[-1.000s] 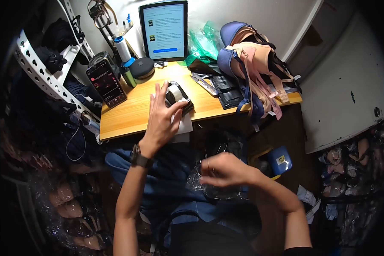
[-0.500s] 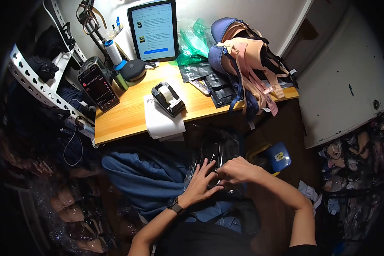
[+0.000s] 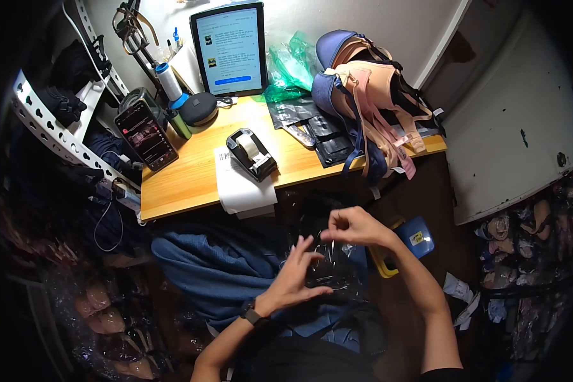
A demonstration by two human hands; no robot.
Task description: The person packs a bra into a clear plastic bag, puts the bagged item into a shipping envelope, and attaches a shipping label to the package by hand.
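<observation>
A shiny clear plastic bag (image 3: 340, 277) with dark contents rests on my lap, over the blue jeans (image 3: 216, 261). My left hand (image 3: 290, 280), a watch at its wrist, hovers by the bag's left side with fingers spread and nothing in them. Above the bag's upper right part, my right hand (image 3: 358, 227) is closed in a pinch, thumb and fingertips together. What it pinches, if anything, is too small to make out. On the desk beyond the hands stands a black tape dispenser (image 3: 253, 155) on white paper sheets (image 3: 245, 194).
The wooden desk (image 3: 188, 191) also carries a phone (image 3: 146, 137), a tablet (image 3: 229, 51), a green plastic bag (image 3: 290, 67), black pouches (image 3: 331, 143) and a pile of bras (image 3: 363, 83). A blue and yellow container (image 3: 417, 237) stands at the right, below the desk edge.
My right hand has lifted up and away from the plastic bag, still pinched. My left hand has come off the bag slightly, its fingers still spread.
</observation>
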